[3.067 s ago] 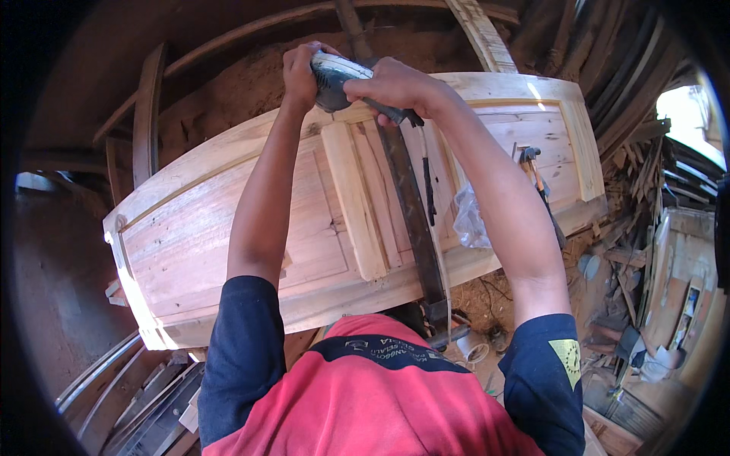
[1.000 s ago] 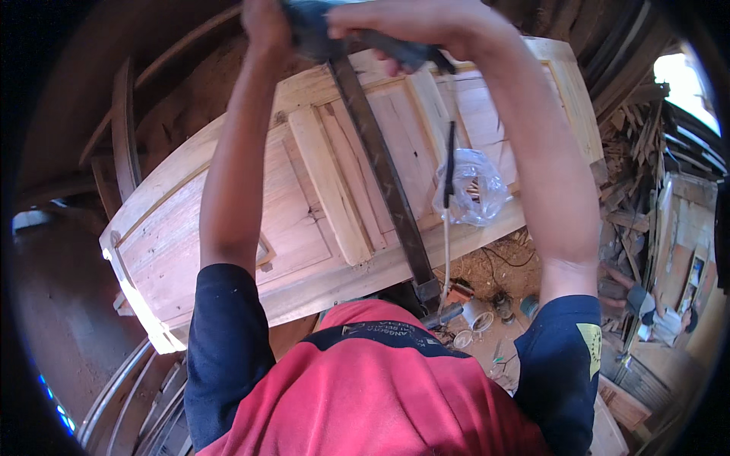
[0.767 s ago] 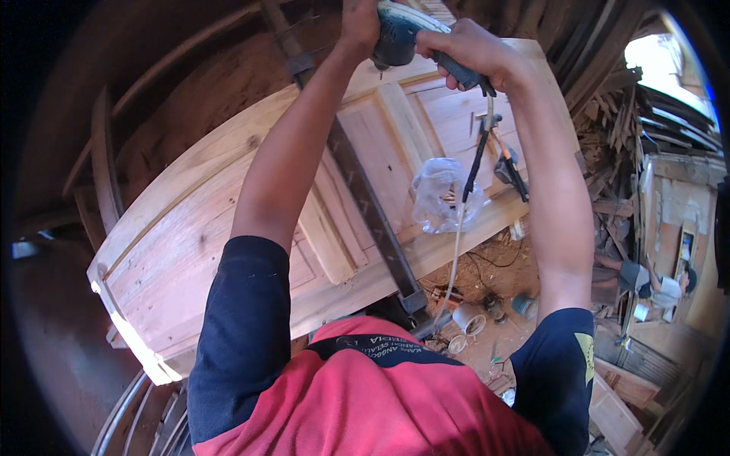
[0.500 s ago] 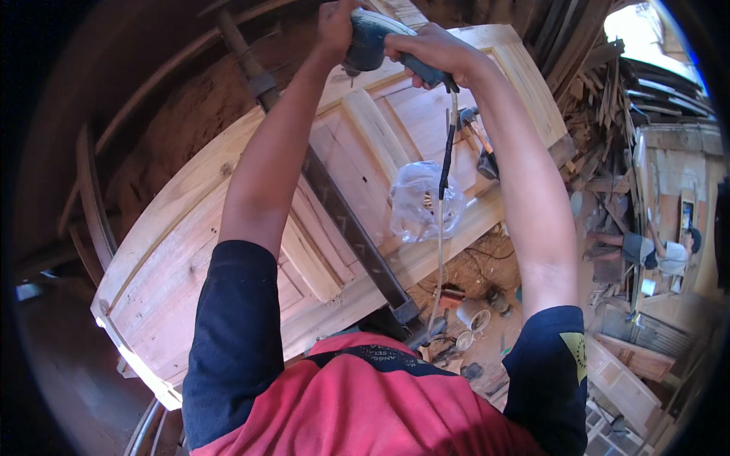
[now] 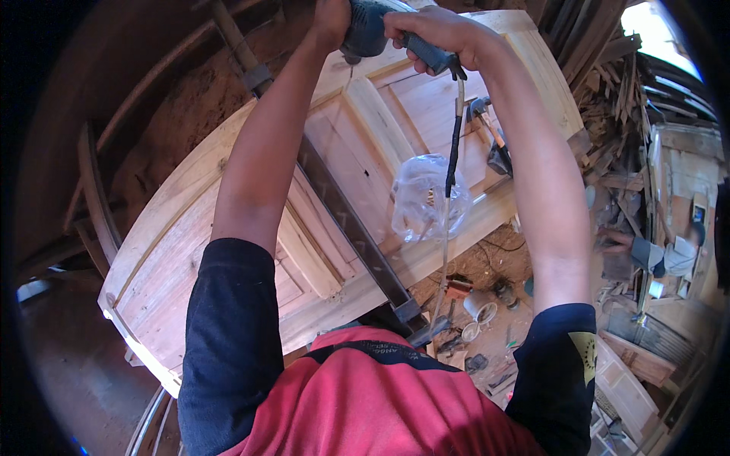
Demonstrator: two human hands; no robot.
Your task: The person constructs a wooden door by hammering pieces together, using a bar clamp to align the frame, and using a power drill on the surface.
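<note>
A power drill [image 5: 372, 30] is gripped by the left hand [image 5: 332, 21] and right hand [image 5: 433, 34] over the wooden door [image 5: 357, 190], where a clear plastic bag [image 5: 427, 199], contents indiscernible, is rested.

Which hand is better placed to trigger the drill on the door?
Right. The right hand wraps the power drill's handle by the cord; the left hand only braces its body above the wooden door.
</note>
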